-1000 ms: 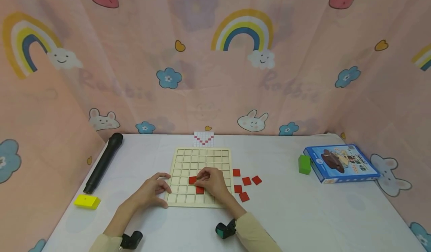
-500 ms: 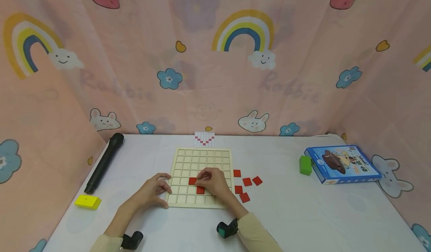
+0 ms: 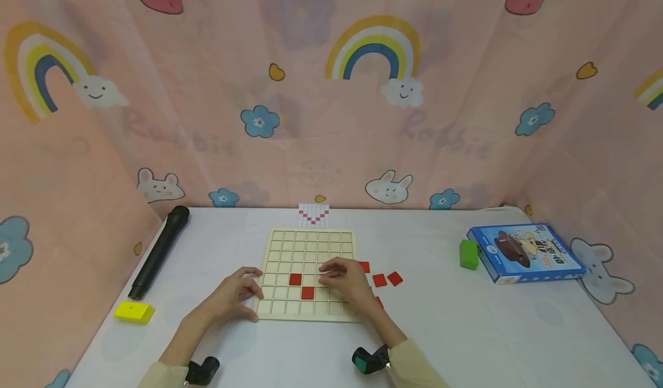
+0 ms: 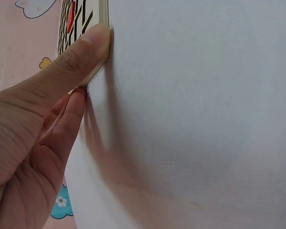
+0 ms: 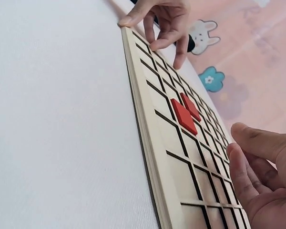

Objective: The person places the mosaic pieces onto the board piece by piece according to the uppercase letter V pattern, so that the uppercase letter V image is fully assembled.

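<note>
A cream grid board [image 3: 282, 307] lies on the white table with two red square tiles in it, a left tile [image 3: 295, 279] and a nearer tile [image 3: 308, 293], set diagonally corner to corner. My left hand [image 3: 228, 299] holds the board's near left corner, thumb at the front and fingers along the left side. Over the board's right half hovers my right hand [image 3: 349, 284]. In the right wrist view, the right thumb [image 5: 257, 140] and index finger are close together with nothing between them.
Several loose red tiles [image 3: 380, 280] lie right of the board, some partly behind the right hand. A pattern card [image 3: 313, 215] stands behind it. At left are a black tube [image 3: 160, 253] and a yellow block [image 3: 134, 312]; at right, a green block [image 3: 468, 254] and blue box [image 3: 525, 253].
My right hand has moved to the right, away from the two red tiles, and now covers part of the loose ones. The left hand and the board have stayed put.
</note>
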`<state>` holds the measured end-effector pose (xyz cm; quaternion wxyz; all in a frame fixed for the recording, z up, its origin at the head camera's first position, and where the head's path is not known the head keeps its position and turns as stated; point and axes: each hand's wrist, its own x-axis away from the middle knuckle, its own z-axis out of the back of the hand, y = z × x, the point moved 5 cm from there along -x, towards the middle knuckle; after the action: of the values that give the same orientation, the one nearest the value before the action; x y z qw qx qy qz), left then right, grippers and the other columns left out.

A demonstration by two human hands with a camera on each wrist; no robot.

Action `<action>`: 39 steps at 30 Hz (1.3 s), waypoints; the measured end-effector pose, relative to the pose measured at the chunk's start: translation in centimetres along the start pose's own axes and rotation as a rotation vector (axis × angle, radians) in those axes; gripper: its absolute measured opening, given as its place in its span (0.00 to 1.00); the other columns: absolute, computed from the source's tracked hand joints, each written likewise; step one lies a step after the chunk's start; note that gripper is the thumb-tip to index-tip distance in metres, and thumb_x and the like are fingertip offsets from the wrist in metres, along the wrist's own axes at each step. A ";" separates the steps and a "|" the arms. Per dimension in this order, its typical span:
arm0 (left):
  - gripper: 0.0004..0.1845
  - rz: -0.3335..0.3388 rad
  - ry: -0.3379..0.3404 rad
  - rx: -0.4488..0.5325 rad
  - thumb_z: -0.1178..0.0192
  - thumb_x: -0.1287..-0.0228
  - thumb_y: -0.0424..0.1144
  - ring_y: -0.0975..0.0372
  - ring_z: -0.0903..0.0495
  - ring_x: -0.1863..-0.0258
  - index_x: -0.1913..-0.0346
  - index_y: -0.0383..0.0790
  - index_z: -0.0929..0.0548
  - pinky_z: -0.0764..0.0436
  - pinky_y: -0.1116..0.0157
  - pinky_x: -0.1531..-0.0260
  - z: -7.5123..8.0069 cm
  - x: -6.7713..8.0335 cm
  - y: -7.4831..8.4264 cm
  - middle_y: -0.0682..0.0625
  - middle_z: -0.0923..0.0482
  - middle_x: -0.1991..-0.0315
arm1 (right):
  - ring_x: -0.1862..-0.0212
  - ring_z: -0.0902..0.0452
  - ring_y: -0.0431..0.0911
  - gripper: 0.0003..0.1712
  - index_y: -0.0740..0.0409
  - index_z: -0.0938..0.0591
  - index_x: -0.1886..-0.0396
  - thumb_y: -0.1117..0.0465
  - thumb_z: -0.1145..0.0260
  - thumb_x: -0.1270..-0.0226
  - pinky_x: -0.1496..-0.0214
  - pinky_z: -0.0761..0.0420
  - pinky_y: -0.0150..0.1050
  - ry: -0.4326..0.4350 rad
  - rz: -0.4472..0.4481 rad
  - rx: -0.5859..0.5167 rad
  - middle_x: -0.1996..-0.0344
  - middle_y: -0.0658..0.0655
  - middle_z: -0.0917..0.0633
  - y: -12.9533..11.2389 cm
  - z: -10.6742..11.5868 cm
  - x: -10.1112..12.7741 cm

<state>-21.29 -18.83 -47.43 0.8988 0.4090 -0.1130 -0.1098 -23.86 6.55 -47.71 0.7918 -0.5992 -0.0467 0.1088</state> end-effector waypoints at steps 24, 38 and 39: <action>0.18 0.005 0.005 -0.018 0.22 0.70 0.26 0.46 0.29 0.41 0.72 0.39 0.18 0.20 0.65 0.47 0.3 0.1 -0.1 0.42 0.34 0.38 | 0.53 0.21 0.51 0.16 0.60 0.18 0.52 0.71 0.32 0.41 0.47 0.17 0.40 0.036 -0.047 0.273 0.55 0.59 0.16 4.4 13.5 3.2; 0.19 0.003 -0.004 0.014 0.22 0.71 0.26 0.46 0.30 0.39 0.72 0.39 0.19 0.21 0.64 0.46 0.0 0.1 -0.1 0.43 0.34 0.38 | 0.56 0.24 0.49 0.18 0.61 0.18 0.50 0.63 0.29 0.41 0.55 0.19 0.27 -0.196 -0.086 0.312 0.56 0.57 0.17 6.3 15.7 2.1; 0.19 0.009 -0.004 0.017 0.22 0.70 0.25 0.46 0.31 0.39 0.72 0.39 0.19 0.21 0.65 0.46 0.0 0.1 -0.1 0.43 0.34 0.38 | 0.57 0.24 0.49 0.18 0.61 0.18 0.50 0.63 0.29 0.41 0.56 0.19 0.26 -0.197 -0.081 0.311 0.56 0.57 0.17 6.2 15.7 2.1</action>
<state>-21.23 -18.95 -47.52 0.8956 0.4159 -0.1174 -0.1058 -25.78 23.42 -49.44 0.8702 -0.4537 -0.1306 0.1410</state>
